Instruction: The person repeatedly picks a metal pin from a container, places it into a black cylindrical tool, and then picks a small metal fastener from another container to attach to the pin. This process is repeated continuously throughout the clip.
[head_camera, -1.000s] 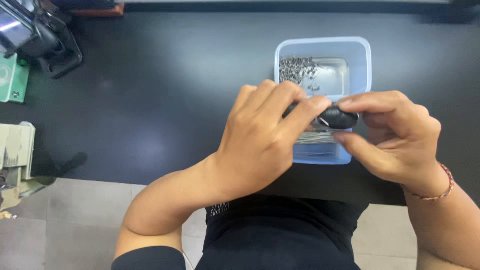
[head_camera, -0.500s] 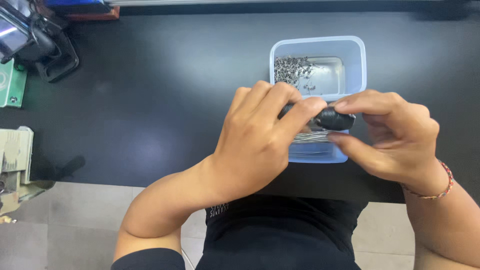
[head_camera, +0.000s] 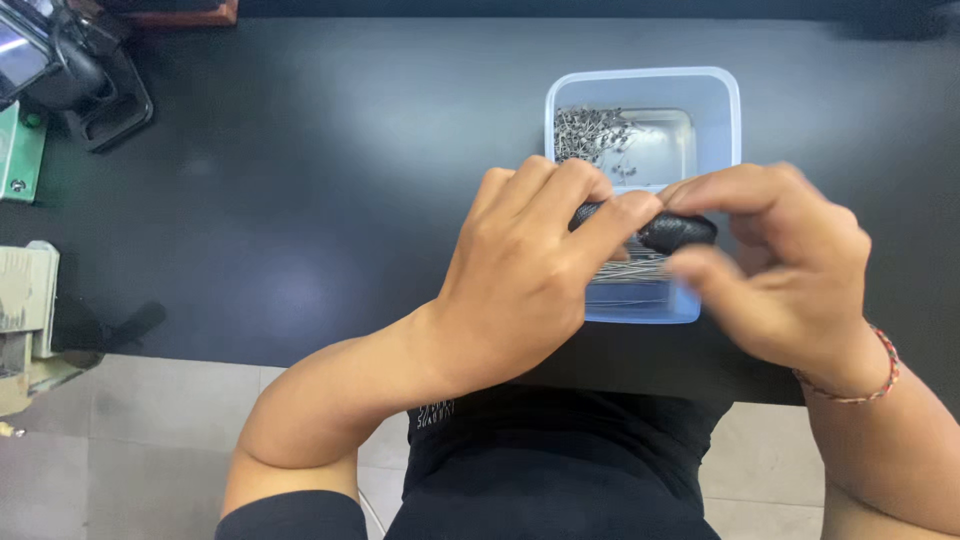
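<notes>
Left hand (head_camera: 520, 270) and right hand (head_camera: 790, 270) pinching small black piece (head_camera: 665, 228) over pin-filled plastic tub (head_camera: 715, 110); slippery, could drop among pins

Black table (head_camera: 300, 150), clear plastic tub (head_camera: 722, 110) (small metal pieces inside), dark device (head_camera: 70, 75) at far-left corner

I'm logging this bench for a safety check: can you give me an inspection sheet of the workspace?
Surface: black table, matte, floor tiles below its near edge.
Job's things: small black oblong object held over a clear plastic tub; small metal pins inside.
Clutter: black device far left; green part and beige unit at the left edge.
Grippers: left hand and right hand both pinch the black object.
Cables: nothing seen.
Surroundings: beaded bracelet on the right wrist.
</notes>
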